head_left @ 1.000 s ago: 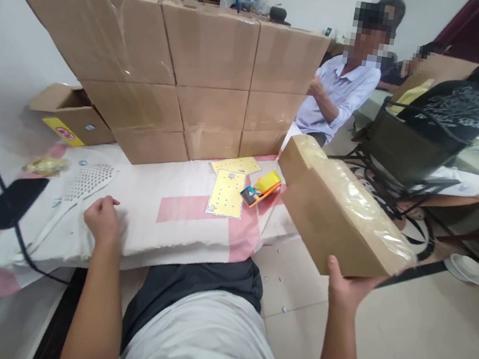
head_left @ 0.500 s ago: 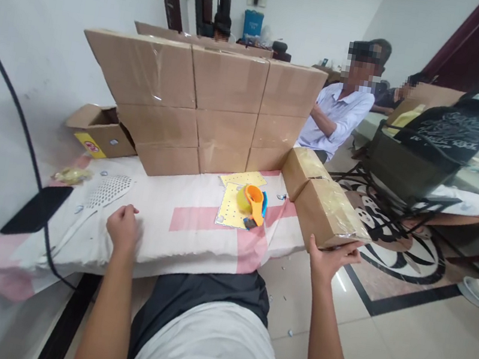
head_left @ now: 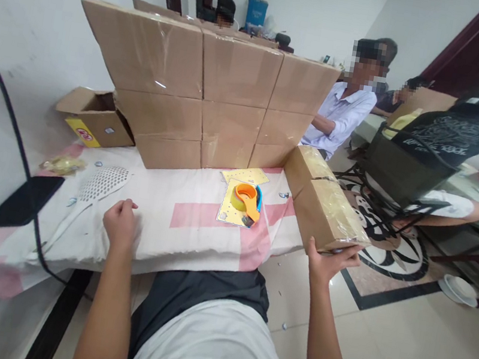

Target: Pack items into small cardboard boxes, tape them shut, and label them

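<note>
The right hand (head_left: pixel 327 261), right of centre in the frame, gripped the near end of a long taped box (head_left: pixel 322 199) from below, thumb on the left corner and fingers curled under the right edge. The box ran up and left from the hand, its far end touching the bottom right of the box stack (head_left: pixel 208 92), its left side along the right edge of the cloth (head_left: pixel 196 221). The left hand (head_left: pixel 120 223), left of centre, rested on the cloth clenched in a loose fist, holding nothing that could be seen.

At mid-frame an orange tape dispenser (head_left: pixel 247 200) lay on a yellow perforated sheet (head_left: pixel 229 209), with a second yellow sheet (head_left: pixel 245 175) just above it. A white perforated paddle (head_left: pixel 100 183) lay at the left, beside a black slab (head_left: pixel 23 201) that a black cable (head_left: pixel 11 125) crossed. An open box (head_left: pixel 94 118) sat at the left end of the stack. In the upper right a person in a pale blue shirt (head_left: pixel 339 115) sat behind the stack, near a dark chair (head_left: pixel 425 154)
</note>
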Tool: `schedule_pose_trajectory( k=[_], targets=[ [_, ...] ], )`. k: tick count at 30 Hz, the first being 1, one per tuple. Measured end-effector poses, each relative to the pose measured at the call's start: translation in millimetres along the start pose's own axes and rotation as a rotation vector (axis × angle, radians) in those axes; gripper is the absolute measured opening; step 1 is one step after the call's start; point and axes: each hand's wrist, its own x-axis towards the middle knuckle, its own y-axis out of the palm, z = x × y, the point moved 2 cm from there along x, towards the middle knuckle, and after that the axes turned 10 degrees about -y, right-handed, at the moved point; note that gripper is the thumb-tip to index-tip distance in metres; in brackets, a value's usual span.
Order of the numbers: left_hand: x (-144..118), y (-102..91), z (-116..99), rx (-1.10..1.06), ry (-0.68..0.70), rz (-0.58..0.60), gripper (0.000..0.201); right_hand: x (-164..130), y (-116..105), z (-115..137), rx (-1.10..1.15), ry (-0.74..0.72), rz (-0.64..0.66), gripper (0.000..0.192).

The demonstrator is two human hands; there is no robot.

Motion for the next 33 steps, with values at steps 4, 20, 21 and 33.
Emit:
schedule_pose_trajectory(
  k=[4,20,21,33],
  targets=[
    [1.1,0.2,1.2,0.008,0.005,0.003,0.027,-8.6,-1.5,10.9,0.042,-0.119,0.036,0.139],
    [0.6,-0.7,1.7,0.026,0.015,0.034,0.027,47.6,78.7,82.4,0.342,0.002,0.201,0.130],
    [0.6,-0.7,1.8,0.032,0.013,0.037,0.027,52.8,83.6,84.4,0.348,0.030,0.196,0.130],
    [-2.4,0.4,-3.2,0.104,-0.006,0.045,0.025,60.5,98.8,95.4,0.353,0.090,0.184,0.127]
  ],
)
